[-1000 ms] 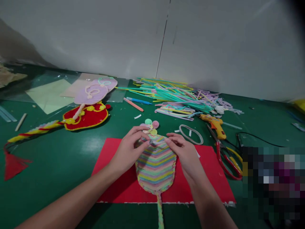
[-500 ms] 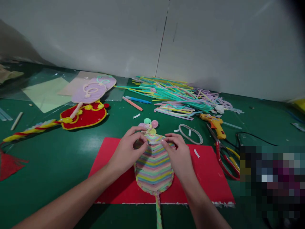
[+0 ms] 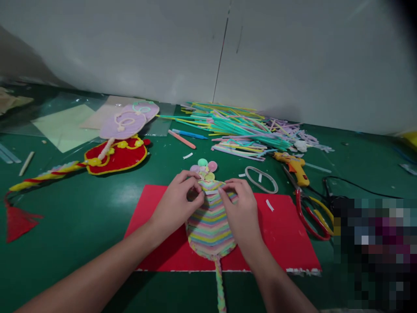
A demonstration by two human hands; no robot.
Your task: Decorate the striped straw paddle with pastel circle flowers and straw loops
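A pastel striped fan [image 3: 211, 226] with a braided handle lies on a red board [image 3: 283, 234]. Round pastel pieces in a flower shape [image 3: 205, 168] sit at its top edge. A small white strip [image 3: 212, 192] spans the fan's upper part between my fingertips. My left hand [image 3: 179, 200] pinches the strip's left end with thumb and forefinger, its other fingers curled at the fan's upper left. My right hand [image 3: 243, 208] pinches near the strip's right end, resting over the fan's upper right side.
Behind lies a pile of pastel pipe cleaners [image 3: 241, 128]. To the right are an oval ring [image 3: 261, 179], a yellow glue gun [image 3: 295, 167] and red-handled pliers [image 3: 309, 217]. At left are a red fan [image 3: 120, 157] and a purple fan [image 3: 127, 121].
The view has shifted slightly. The white strip now shows more clearly across the fan's upper part, and both hands remain beside it in nearly the same pose.
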